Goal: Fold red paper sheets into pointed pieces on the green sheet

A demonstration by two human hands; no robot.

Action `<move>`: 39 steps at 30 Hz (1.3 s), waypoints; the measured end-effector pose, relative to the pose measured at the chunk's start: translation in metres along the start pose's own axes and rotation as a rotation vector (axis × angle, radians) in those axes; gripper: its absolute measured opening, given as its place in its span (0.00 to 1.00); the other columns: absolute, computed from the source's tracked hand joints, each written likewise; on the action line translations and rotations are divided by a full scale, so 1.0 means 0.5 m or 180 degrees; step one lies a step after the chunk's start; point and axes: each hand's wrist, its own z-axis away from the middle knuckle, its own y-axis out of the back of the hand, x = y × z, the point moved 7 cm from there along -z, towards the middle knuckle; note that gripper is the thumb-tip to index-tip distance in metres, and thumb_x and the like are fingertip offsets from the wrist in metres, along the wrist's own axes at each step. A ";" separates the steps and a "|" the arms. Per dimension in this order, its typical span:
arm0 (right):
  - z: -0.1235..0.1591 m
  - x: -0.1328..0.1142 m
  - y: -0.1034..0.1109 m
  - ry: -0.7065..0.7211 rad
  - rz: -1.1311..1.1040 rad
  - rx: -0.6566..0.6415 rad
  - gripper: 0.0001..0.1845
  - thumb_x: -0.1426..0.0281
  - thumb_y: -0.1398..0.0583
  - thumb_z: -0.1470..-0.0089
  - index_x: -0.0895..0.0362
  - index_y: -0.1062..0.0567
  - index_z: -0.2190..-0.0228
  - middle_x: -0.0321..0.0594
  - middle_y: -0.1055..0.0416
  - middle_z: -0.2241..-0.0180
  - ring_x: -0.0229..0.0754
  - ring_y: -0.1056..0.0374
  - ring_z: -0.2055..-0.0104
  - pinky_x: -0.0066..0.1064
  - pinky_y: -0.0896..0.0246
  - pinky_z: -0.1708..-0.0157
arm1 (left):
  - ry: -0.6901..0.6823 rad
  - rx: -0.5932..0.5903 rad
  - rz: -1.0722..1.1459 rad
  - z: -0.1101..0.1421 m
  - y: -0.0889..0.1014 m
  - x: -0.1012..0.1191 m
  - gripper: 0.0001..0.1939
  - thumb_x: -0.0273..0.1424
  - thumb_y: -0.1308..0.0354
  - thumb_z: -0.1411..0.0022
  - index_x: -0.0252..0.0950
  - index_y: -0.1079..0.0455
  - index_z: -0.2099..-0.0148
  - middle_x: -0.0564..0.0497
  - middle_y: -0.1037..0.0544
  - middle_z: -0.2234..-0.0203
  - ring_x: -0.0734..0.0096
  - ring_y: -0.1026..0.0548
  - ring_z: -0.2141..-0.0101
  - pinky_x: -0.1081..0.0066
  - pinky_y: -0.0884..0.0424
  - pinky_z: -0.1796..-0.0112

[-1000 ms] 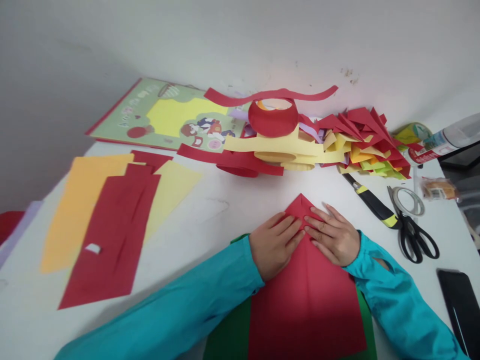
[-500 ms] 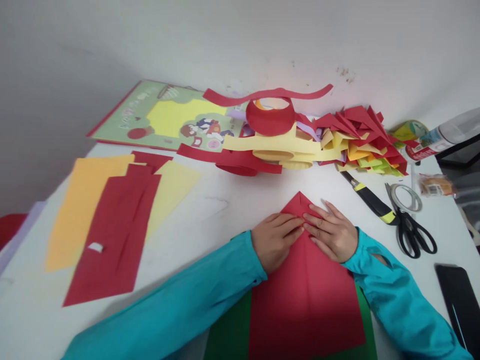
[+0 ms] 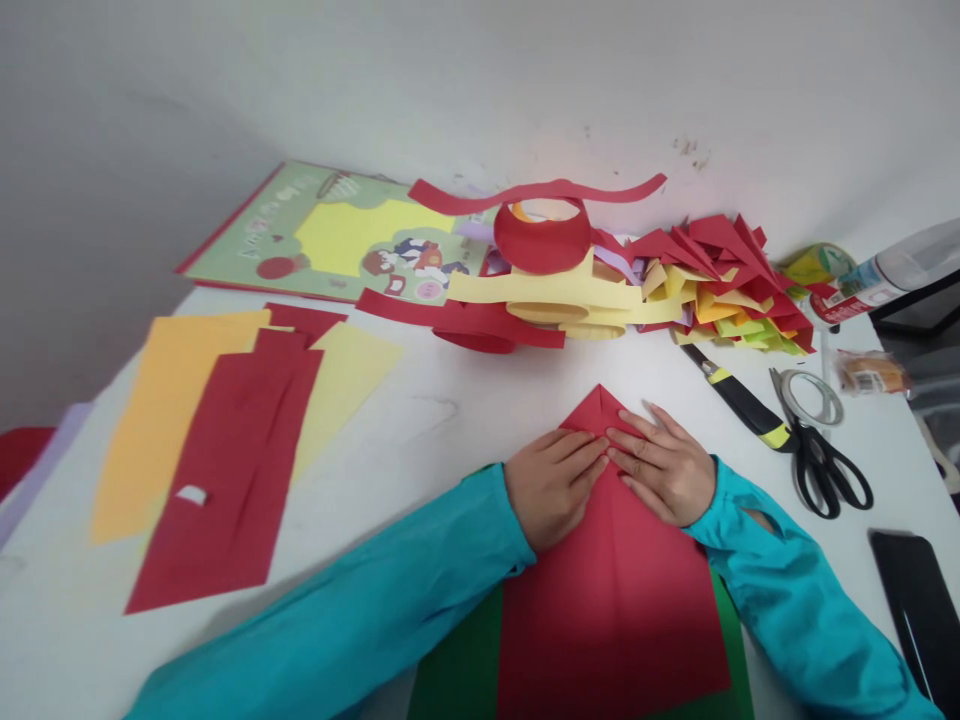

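A red paper sheet [image 3: 611, 600] lies in front of me on a green sheet [image 3: 450, 670], its far corners folded in to a point. My left hand [image 3: 551, 485] presses flat on the left folded flap, fingers stretched out. My right hand [image 3: 664, 470] lies flat on the right flap, fingers spread. The fingertips of both hands meet at the centre crease just below the point. Both arms wear teal sleeves.
Orange, red and yellow sheets [image 3: 217, 440] lie at the left. A green picture board [image 3: 330, 235] leans at the back. Paper strips and a pile of folded pieces [image 3: 720, 280] line the wall. A utility knife [image 3: 739, 400], scissors [image 3: 821, 465], tape ring [image 3: 814, 395] and phone [image 3: 919, 610] lie at the right.
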 end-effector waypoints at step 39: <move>-0.054 0.015 -0.031 -0.0707 0.0456 -0.0831 0.37 0.53 0.52 0.42 0.67 0.45 0.41 0.51 0.53 0.38 0.49 0.58 0.35 0.49 0.59 0.39 | 0.0283 -0.0391 -0.0014 -0.008 0.002 0.025 0.14 0.34 0.44 0.46 0.27 0.27 0.63 0.34 0.29 0.52 0.49 0.33 0.51 0.52 0.36 0.50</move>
